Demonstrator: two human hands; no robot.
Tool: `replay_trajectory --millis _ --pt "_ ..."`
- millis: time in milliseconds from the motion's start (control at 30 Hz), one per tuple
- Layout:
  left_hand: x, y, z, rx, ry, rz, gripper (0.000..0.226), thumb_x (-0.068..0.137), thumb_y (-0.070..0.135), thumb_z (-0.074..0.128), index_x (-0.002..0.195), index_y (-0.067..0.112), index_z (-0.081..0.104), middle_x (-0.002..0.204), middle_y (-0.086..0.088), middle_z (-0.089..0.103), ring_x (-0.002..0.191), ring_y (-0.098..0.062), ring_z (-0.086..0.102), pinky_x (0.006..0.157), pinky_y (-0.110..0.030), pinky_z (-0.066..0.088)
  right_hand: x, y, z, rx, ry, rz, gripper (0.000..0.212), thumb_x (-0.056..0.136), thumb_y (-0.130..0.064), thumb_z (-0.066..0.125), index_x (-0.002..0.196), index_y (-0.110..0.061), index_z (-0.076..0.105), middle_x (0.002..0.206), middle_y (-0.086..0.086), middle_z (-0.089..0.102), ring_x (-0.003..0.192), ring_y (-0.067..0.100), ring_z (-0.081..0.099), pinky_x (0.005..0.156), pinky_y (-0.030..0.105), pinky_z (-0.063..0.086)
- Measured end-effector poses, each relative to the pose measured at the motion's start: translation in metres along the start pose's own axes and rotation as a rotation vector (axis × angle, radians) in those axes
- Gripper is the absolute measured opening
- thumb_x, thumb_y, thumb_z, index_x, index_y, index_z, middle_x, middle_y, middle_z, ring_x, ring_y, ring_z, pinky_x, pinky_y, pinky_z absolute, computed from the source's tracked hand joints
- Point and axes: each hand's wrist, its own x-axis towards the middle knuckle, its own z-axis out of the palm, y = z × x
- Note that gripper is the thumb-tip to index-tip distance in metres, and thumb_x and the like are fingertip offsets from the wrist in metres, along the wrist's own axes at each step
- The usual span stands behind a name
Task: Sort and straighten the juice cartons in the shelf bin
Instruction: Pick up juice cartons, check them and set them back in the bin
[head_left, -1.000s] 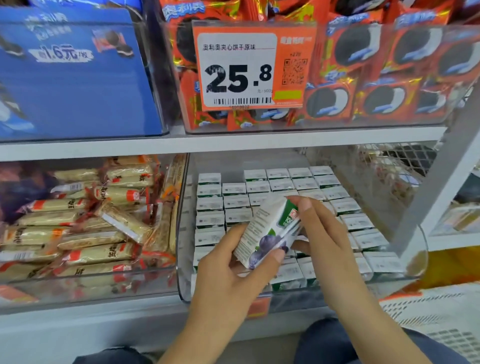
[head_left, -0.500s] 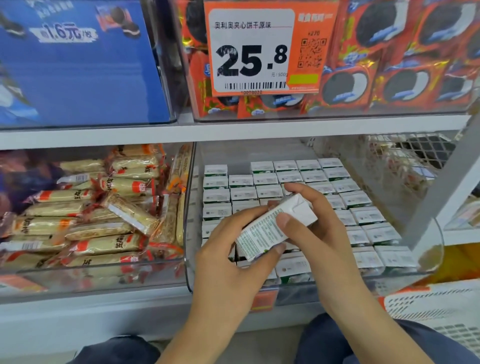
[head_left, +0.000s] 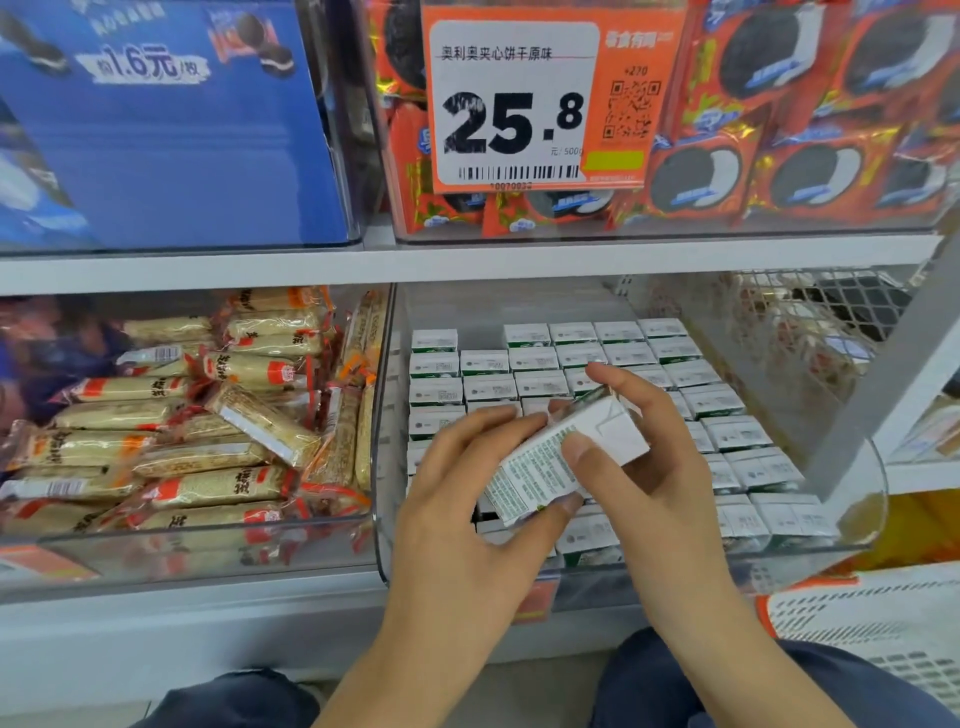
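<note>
Currently one juice carton (head_left: 563, 457) is held tilted above the clear shelf bin (head_left: 382, 519), its folded white end up and to the right, small print facing the camera; the print is too small to read. Left hand (head_left: 467, 525): thumb under the carton's lower corner, fingers curled behind it, grip closed on the carton. Right hand (head_left: 654, 467): thumb pressed on the printed face, fingers wrapped over the far side, also grasping the carton. Its front label is turned away and hidden.

Below, rows of upright cartons (head_left: 571, 358) fill the bin, white tops showing; the hands cover the middle rows, so how those stand cannot be told. Front rows are blurred through the bin wall.

Left bin: wrapped snack bars (head_left: 208, 457) piled loosely. Upper shelf: orange price tag (head_left: 540, 98) reading 25.8, red cookie packs (head_left: 810, 171) behind it, a blue box (head_left: 171, 130) cut off at left. Dark trouser knees (head_left: 675, 680) at the bottom edge.
</note>
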Motion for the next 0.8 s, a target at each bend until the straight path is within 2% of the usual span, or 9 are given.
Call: replay_trajectory --millis 67,167,300,400,500,567,667,733,800 --pt "0.0 -0.001 -0.001 0.108 0.012 0.047 0.041 0.074 0.04 0.065 0.115 0.044 0.059 0.114 0.025 0.051 0.111 0.001 0.053 0.092 -0.01 0.038 -0.004 0.001 0.002 -0.149 0.047 -0.064 0.059 0.069 -0.033 0.072 0.122 -0.048 0.05 0.101 -0.02 0.063 0.088 0.004 0.063 0.069 0.012 0.05" --pt "0.002 -0.001 -0.002 0.153 -0.023 0.043 0.044 0.074 0.041 0.058 0.118 0.044 0.052 0.109 0.025 0.052 0.105 0.001 0.053 0.088 -0.012 0.04 -0.007 0.003 0.003 -0.294 0.068 -0.13 0.07 0.066 -0.048 0.068 0.13 -0.053 0.039 0.107 -0.032 0.056 0.096 -0.002 0.058 0.071 0.006 0.046" --pt "0.002 -0.003 -0.002 0.124 -0.03 0.036 0.046 0.071 0.026 0.062 0.113 0.044 0.051 0.112 0.026 0.054 0.104 0.009 0.051 0.084 -0.004 0.037 -0.008 0.005 0.003 -0.474 0.042 -0.167 0.079 0.064 -0.061 0.066 0.133 -0.06 0.029 0.122 -0.039 0.043 0.114 -0.01 0.046 0.082 0.0 0.04" --pt "0.002 -0.004 -0.002 0.106 -0.012 0.029 0.052 0.069 0.014 0.067 0.11 0.043 0.053 0.11 0.026 0.056 0.102 0.012 0.052 0.08 -0.001 0.037 -0.009 0.003 0.003 -0.539 0.02 -0.181 0.083 0.061 -0.065 0.067 0.134 -0.059 0.028 0.126 -0.035 0.043 0.115 -0.013 0.044 0.087 -0.001 0.034" --pt "0.003 -0.001 -0.003 -0.058 -0.033 -0.06 0.036 0.073 0.032 0.069 0.104 0.048 0.058 0.104 0.027 0.062 0.098 0.008 0.059 0.078 -0.004 0.042 -0.008 -0.001 0.002 -0.412 -0.007 -0.138 0.078 0.061 -0.061 0.069 0.132 -0.059 0.035 0.12 -0.036 0.049 0.112 -0.014 0.048 0.086 -0.001 0.036" --pt "0.005 0.001 -0.004 -0.218 -0.045 -0.168 0.037 0.072 0.044 0.073 0.107 0.05 0.06 0.106 0.026 0.066 0.1 0.004 0.062 0.081 -0.009 0.047 -0.001 -0.003 -0.001 -0.231 -0.032 -0.046 0.066 0.066 -0.057 0.067 0.129 -0.046 0.048 0.116 -0.029 0.059 0.108 -0.007 0.056 0.088 0.011 0.046" --pt "0.008 -0.001 -0.006 -0.389 -0.043 -0.271 0.045 0.067 0.04 0.079 0.108 0.049 0.062 0.106 0.017 0.071 0.101 -0.004 0.065 0.086 -0.019 0.052 0.011 -0.004 -0.007 -0.03 -0.148 0.235 0.049 0.074 -0.051 0.072 0.117 -0.027 0.065 0.11 -0.01 0.07 0.104 0.006 0.064 0.092 0.03 0.052" --pt "0.009 -0.001 -0.009 -0.477 -0.024 -0.294 0.044 0.065 0.04 0.076 0.108 0.042 0.065 0.106 0.012 0.072 0.101 -0.007 0.067 0.086 -0.025 0.055 0.013 -0.004 -0.011 0.062 -0.236 0.355 0.039 0.074 -0.043 0.072 0.108 -0.023 0.071 0.104 -0.002 0.073 0.099 0.013 0.067 0.087 0.03 0.053" --pt "0.009 -0.001 -0.012 -0.518 -0.008 -0.284 0.044 0.065 0.04 0.074 0.108 0.04 0.065 0.107 0.011 0.072 0.102 -0.006 0.067 0.085 -0.022 0.054 0.011 -0.004 -0.011 0.11 -0.297 0.383 0.031 0.074 -0.037 0.078 0.102 -0.024 0.074 0.099 0.001 0.074 0.094 0.015 0.069 0.079 0.025 0.054"
